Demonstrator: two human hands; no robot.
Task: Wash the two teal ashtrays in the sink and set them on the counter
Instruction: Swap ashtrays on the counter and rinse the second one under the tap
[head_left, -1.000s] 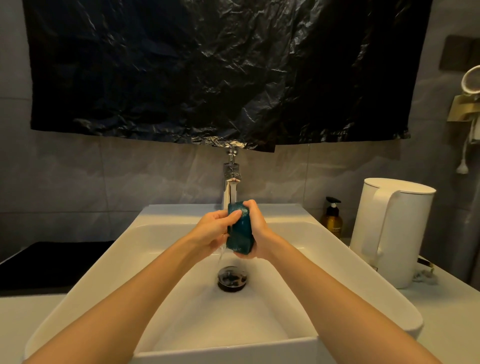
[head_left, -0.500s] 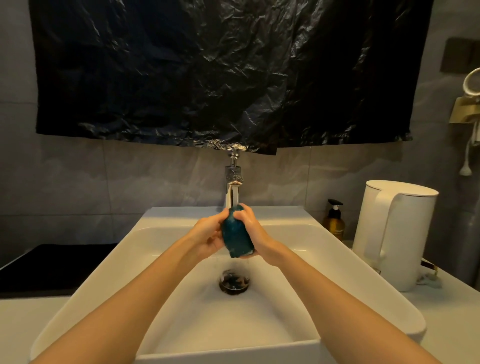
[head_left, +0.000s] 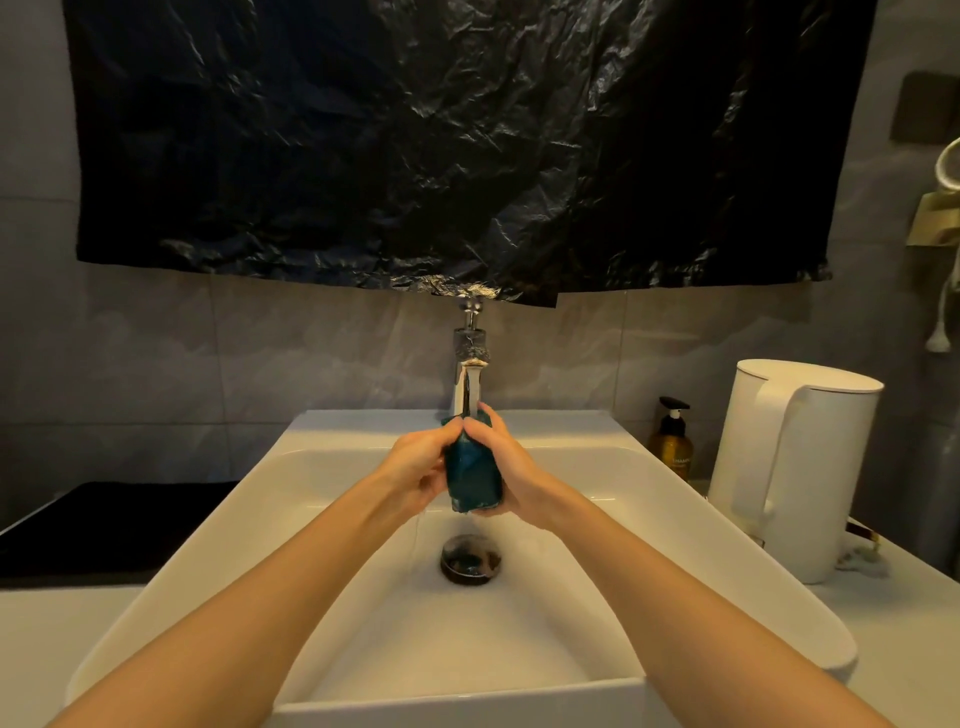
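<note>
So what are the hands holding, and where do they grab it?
A teal ashtray, over the sink. The left hand grips its left side, the right hand its right side.

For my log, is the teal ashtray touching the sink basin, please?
Apart. Head view shows the left hand and right hand holding the teal ashtray above the sink basin.

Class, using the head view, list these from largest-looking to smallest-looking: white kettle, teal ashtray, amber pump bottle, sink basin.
1. sink basin
2. white kettle
3. teal ashtray and amber pump bottle: these look alike, and the ashtray is partly covered and nearer, so they are left unranked.
</note>
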